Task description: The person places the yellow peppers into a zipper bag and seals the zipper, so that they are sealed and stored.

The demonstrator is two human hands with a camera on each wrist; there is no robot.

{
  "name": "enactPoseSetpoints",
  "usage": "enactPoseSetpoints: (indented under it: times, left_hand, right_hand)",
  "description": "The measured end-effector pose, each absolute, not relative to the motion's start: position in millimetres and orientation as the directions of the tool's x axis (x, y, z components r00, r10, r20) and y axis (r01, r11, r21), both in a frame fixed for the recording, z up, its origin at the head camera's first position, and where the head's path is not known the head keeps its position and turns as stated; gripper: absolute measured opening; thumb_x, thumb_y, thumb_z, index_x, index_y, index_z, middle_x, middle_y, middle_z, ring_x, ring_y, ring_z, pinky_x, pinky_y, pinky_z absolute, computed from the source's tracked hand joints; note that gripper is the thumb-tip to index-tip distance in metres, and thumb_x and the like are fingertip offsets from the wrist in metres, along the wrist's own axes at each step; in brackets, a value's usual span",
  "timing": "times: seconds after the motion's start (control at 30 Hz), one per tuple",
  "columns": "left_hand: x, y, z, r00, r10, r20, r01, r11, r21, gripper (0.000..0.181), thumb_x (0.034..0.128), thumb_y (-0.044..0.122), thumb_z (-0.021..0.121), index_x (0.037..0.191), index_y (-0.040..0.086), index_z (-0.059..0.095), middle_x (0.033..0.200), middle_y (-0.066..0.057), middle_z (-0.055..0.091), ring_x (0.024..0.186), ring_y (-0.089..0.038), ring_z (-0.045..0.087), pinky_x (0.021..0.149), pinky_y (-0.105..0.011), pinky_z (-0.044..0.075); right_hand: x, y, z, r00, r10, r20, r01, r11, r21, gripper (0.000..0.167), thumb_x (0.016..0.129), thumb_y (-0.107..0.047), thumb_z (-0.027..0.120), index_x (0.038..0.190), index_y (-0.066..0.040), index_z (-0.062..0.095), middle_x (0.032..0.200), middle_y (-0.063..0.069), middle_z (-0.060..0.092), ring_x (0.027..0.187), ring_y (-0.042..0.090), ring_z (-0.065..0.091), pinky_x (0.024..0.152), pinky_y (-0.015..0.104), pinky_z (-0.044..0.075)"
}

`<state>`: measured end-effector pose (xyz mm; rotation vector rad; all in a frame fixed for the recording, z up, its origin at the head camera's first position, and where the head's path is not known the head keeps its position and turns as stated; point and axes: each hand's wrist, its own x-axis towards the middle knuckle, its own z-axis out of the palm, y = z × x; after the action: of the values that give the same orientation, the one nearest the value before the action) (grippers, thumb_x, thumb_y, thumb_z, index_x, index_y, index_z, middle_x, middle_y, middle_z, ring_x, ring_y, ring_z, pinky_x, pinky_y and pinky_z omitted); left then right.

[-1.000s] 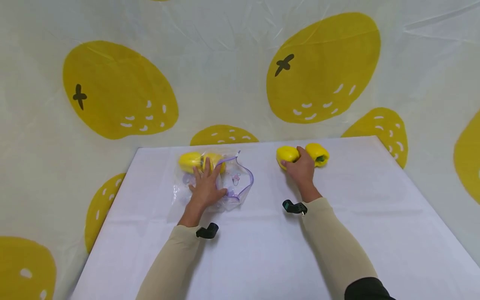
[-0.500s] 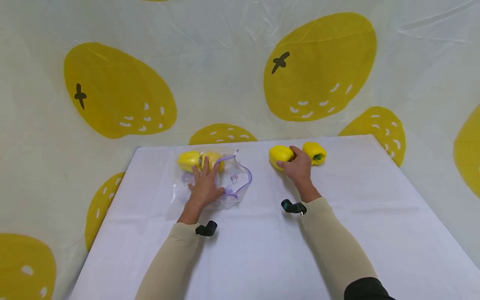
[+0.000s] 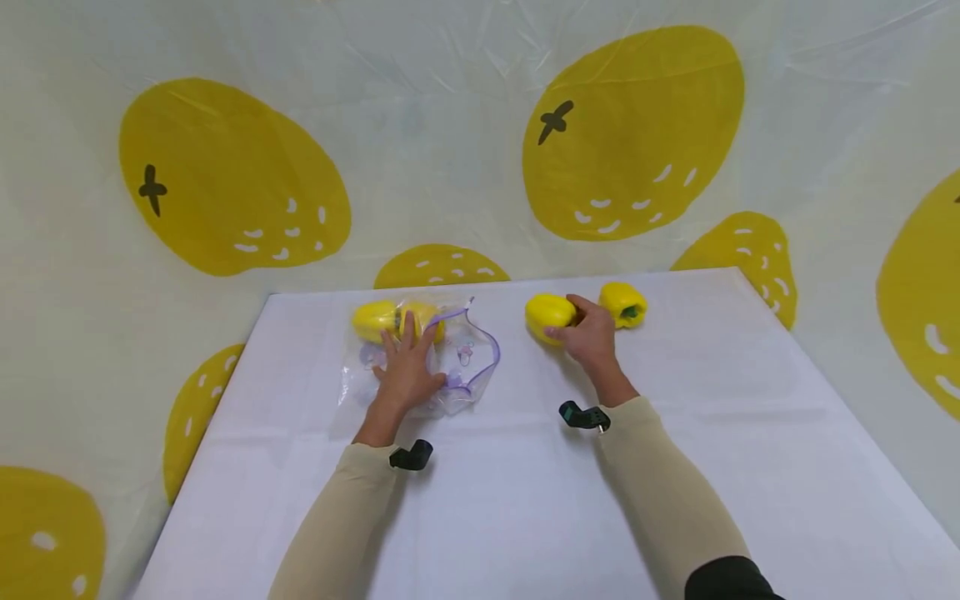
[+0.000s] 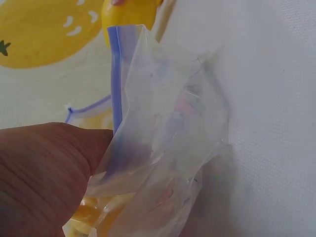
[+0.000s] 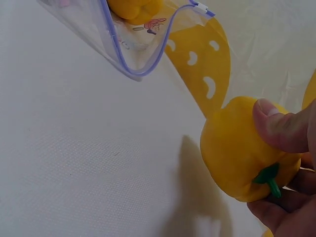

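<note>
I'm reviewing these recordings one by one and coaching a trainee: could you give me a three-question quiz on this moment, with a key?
1. True or false: the left hand touches the clear bag.
2. Pick one: the right hand holds A) the bag's slider, B) a yellow pepper, C) nothing.
3. How many yellow peppers show in the head view, bagged ones included?

Key: 1. True. 2. B. 3. Four: two bagged, one held, one loose pepper.

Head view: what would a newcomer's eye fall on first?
Probably the big yellow fruit prints on the backdrop behind the white table. Then the yellow pepper in the right hand and, near the table's far edge, left of centre, the clear bag holding two more peppers, with the left hand spread over it.
</note>
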<state>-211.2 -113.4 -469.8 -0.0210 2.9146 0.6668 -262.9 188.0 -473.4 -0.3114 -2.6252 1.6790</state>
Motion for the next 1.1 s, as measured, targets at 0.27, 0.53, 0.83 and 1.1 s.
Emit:
enactPoseSetpoints:
  times: [0.27, 0.53, 0.83, 1.1]
  left_hand:
    - [-210.4, -112.7, -467.7, -0.986, 0.008, -0.167, -0.065, 0.900, 0.432, 0.093, 0.0899, 0.027, 0.079, 0.166, 0.037, 0.026, 0.178, -0.002, -0.015, 0.159, -0.054, -0.015, 0.111, -0.089, 0.013]
    - [-210.3, -113.3, -467.6, -0.988, 0.009, -0.154, -0.057, 0.906, 0.420, 0.094, 0.0896, 0.030, 0.080, 0.166, 0.036, 0.025, 0.178, -0.003, -0.014, 0.158, -0.056, -0.013, 0.110, -0.089, 0.015]
    - [-207.6, -113.2, -466.8, -0.989, 0.002, -0.145, -0.061, 0.900, 0.432, 0.095, 0.0887, 0.030, 0.081, 0.165, 0.036, 0.026, 0.178, -0.002, -0.014, 0.158, -0.055, -0.014, 0.110, -0.089, 0.014]
    - [-204.4, -111.1, -467.3, -0.993, 0.006, -0.119, -0.049, 0.892, 0.449, 0.096, 0.0878, 0.033, 0.082, 0.165, 0.035, 0.026, 0.178, -0.003, -0.012, 0.158, -0.056, -0.014, 0.108, -0.092, 0.014]
  right_hand:
    - [-260.0, 185.4, -476.5, -0.988, 0.121, -0.095, 0.139, 0.435, -0.889, 0.077, 0.089, -0.012, 0.083, 0.157, -0.008, 0.046, 0.158, 0.017, 0.052, 0.141, 0.037, 0.053, 0.123, 0.048, 0.042]
    - [-257.6, 183.9, -479.1, -0.995, 0.082, -0.059, 0.089, 0.443, -0.892, 0.074, 0.088, -0.010, 0.084, 0.154, -0.007, 0.050, 0.156, 0.018, 0.055, 0.139, 0.037, 0.056, 0.121, 0.048, 0.044]
    - [-255.7, 180.1, -483.8, -0.998, 0.004, -0.063, 0.059, 0.439, -0.896, 0.075, 0.086, -0.010, 0.085, 0.153, -0.008, 0.052, 0.155, 0.017, 0.056, 0.137, 0.038, 0.058, 0.120, 0.050, 0.045]
    - [-250.1, 174.9, -484.7, -0.997, -0.068, -0.046, 0.013, 0.420, -0.907, 0.073, 0.084, -0.007, 0.086, 0.150, -0.009, 0.056, 0.154, 0.014, 0.058, 0.137, 0.036, 0.059, 0.119, 0.050, 0.046]
